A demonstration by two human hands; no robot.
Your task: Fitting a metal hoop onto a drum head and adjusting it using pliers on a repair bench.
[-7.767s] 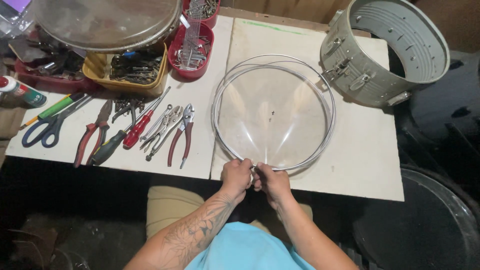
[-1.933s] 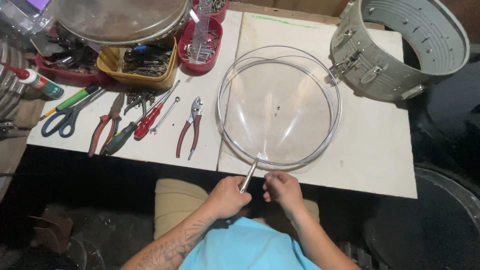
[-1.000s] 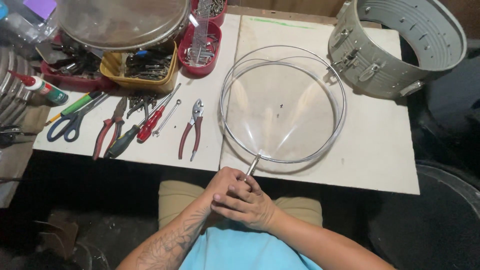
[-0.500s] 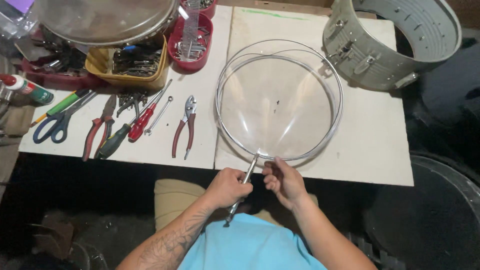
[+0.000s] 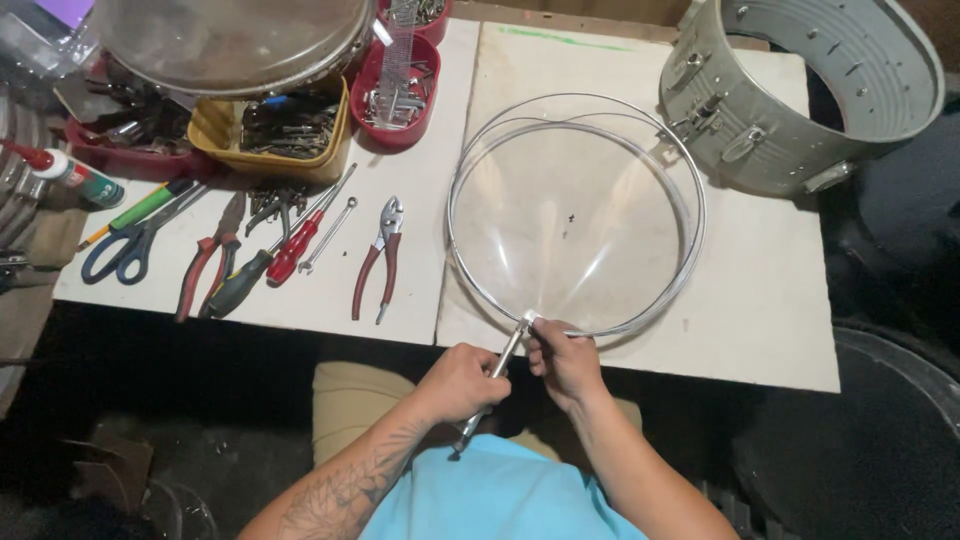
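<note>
Both hands met at the table's six o'clock edge: left hand gripped a pair of pliers, right hand pinched the light, springy, probably easily bent wire hoop.

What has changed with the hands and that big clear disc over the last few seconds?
The left hand has taken hold of a slim metal tool and set its tip at the near rim of the clear disc, where the right hand pinches. The pliers and metal drum stayed put.
</note>
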